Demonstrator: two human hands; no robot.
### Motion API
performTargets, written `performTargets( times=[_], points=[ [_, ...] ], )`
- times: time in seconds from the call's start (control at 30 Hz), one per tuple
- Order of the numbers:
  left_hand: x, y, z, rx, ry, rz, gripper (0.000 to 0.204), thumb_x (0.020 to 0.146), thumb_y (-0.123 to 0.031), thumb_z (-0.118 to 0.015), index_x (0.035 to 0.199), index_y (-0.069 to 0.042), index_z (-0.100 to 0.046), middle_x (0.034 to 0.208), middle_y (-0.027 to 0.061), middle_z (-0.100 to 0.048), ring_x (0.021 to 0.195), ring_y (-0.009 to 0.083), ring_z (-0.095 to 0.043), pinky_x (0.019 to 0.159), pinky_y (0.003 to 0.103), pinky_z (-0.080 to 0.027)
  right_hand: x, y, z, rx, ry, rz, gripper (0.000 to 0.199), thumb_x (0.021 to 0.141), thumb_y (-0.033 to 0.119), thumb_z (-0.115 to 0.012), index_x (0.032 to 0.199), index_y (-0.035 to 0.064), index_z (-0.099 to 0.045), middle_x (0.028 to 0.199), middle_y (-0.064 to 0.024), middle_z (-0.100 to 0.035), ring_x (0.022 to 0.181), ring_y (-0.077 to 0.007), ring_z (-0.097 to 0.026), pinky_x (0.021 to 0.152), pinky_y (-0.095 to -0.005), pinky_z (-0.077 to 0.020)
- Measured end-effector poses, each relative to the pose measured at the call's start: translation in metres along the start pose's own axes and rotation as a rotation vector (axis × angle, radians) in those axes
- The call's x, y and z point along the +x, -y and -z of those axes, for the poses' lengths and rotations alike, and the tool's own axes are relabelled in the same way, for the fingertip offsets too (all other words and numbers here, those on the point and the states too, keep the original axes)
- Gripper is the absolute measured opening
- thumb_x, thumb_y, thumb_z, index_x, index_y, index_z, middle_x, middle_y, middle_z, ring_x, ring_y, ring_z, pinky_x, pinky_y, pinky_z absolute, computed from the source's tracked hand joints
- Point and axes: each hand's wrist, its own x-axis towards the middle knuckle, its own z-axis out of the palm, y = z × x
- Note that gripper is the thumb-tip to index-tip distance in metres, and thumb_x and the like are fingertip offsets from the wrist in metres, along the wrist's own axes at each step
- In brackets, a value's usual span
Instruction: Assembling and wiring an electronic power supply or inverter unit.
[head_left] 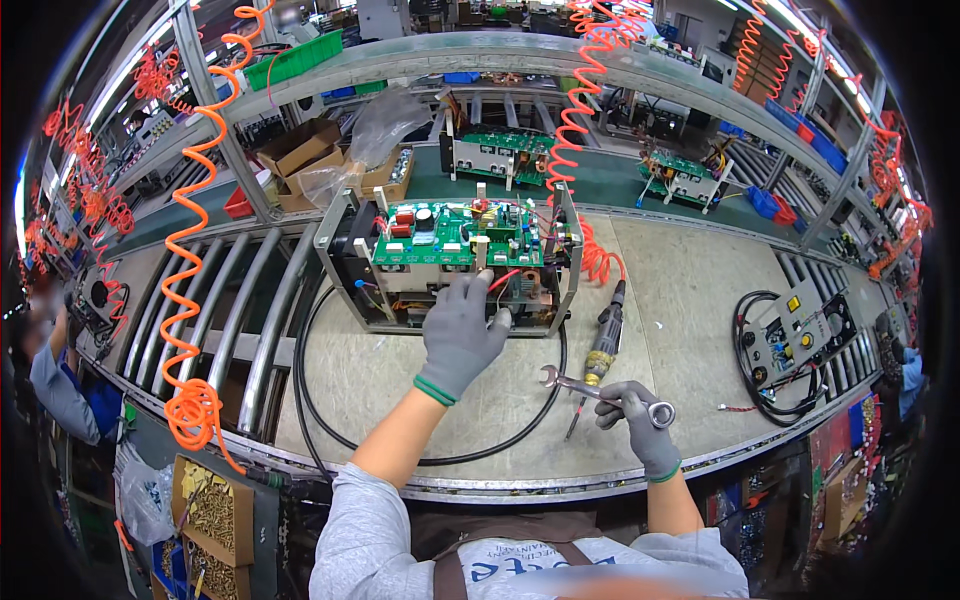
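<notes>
An open-framed electrical unit (350,225) with a green circuit board (460,238) on top stands on the worktable. My left hand (462,338), in a grey glove, lies against the front of this unit. Its fingers are stretched toward the board's front edge and the thumb is apart; no held thing shows. Red wires (506,279) run just right of its fingertips. My right hand (640,428), also gloved, is closed around a combination wrench (583,386), whose open jaw points left and whose ring end shows past my fingers. A pneumatic screwdriver (606,335) lies beyond the wrench.
A black cable (440,460) loops around the unit. An orange coiled hose (180,290) hangs at left, beside metal rollers (270,320). A loose control panel (800,335) sits at right. Screws fill a cardboard box (243,520) at lower left. Further units (500,155) stand behind.
</notes>
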Motion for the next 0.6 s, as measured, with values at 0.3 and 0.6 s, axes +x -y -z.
performTargets(
  times=[0.3,0.6],
  points=[
    [-0.006,0.007,-0.009,-0.097,0.093,-0.08,0.034,0.083,-0.022,-0.061,0.115,-0.01,-0.062,0.088,0.0083,-0.063,0.08,0.0271,-0.062,0.067,0.038,-0.051,0.019,0.017,-0.01,-0.302,-0.109,0.054,0.016,0.091,0.012,-0.054,0.091,-0.0012,-0.063,0.081,-0.007,-0.065,0.073,-0.0138,-0.063,0.069,-0.028,-0.0506],
    [0.103,-0.009,0.007,-0.272,-0.086,-0.483,0.034,0.082,-0.036,-0.068,0.108,-0.016,-0.067,0.111,0.0066,-0.065,0.102,0.0257,-0.061,0.086,0.036,-0.049,0.049,0.039,-0.031,-0.591,0.0,0.307,0.011,0.088,0.01,-0.062,0.096,0.0029,-0.065,0.081,-0.0133,-0.064,0.069,-0.0241,-0.064,0.065,-0.0324,-0.0502]
  ],
)
